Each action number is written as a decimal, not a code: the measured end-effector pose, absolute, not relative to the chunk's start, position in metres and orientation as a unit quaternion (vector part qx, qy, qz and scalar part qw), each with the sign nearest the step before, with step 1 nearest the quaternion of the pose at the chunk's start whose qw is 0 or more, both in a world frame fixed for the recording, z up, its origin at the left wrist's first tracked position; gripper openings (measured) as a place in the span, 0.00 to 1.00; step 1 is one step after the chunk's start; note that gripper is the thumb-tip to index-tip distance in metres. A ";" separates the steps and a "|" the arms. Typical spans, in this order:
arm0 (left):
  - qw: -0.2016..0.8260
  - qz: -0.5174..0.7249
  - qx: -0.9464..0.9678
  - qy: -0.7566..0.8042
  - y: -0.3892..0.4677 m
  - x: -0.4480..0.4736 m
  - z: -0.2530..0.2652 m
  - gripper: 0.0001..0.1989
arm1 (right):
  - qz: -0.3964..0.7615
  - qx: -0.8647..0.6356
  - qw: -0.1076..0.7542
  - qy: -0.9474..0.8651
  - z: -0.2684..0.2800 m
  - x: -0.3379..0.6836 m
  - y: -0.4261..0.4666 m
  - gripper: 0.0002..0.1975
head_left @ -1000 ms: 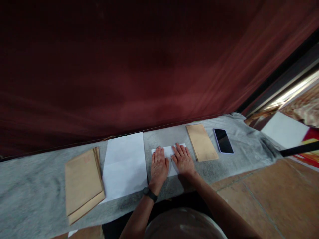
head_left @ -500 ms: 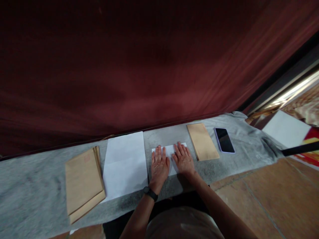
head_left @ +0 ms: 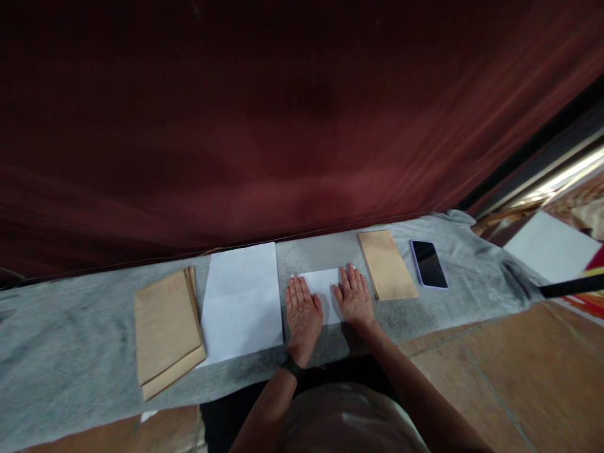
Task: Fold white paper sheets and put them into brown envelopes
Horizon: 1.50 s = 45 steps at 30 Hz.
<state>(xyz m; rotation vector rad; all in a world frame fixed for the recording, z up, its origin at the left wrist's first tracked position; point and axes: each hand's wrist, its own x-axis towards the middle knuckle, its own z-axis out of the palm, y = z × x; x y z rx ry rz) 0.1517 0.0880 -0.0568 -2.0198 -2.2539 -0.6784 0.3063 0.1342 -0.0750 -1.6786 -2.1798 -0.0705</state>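
Note:
A small white sheet of paper [head_left: 329, 294], seemingly folded, lies flat on the grey cloth. On its left part rests my left hand [head_left: 302, 313], palm down with fingers stretched out. My right hand [head_left: 355, 299] presses flat on the right part, its fingers extended and the thumb apart. Bare paper shows between the two hands; the rest is covered by them. Left of my left hand lies a larger stack or sheet of white paper [head_left: 243, 302]. Just beyond my right hand is a brown envelope [head_left: 387, 264].
Several brown envelopes [head_left: 167, 324] lie stacked at the left, touching the large white paper. A phone with a purple edge [head_left: 428, 264] sits at the right on the grey cloth [head_left: 476, 270]. A dark red curtain [head_left: 283, 138] rises behind; tiled floor [head_left: 472, 371] shows in front.
My hands have slid slightly apart on the small paper, toward its left and right ends. The whole view has shifted a little; other things lie as before.

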 end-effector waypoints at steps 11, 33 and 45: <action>0.012 -0.171 -0.708 -0.685 0.028 0.147 -0.058 0.34 | -0.049 -0.591 0.201 -0.780 -0.076 0.308 0.134 0.31; 0.036 -0.170 -0.685 -0.707 0.004 0.146 -0.054 0.40 | 0.088 -0.661 0.217 -0.712 -0.053 0.340 0.103 0.26; -0.001 -0.186 -0.691 -0.698 0.003 0.143 -0.058 0.38 | 0.306 -0.656 0.320 -0.612 -0.039 0.343 0.109 0.17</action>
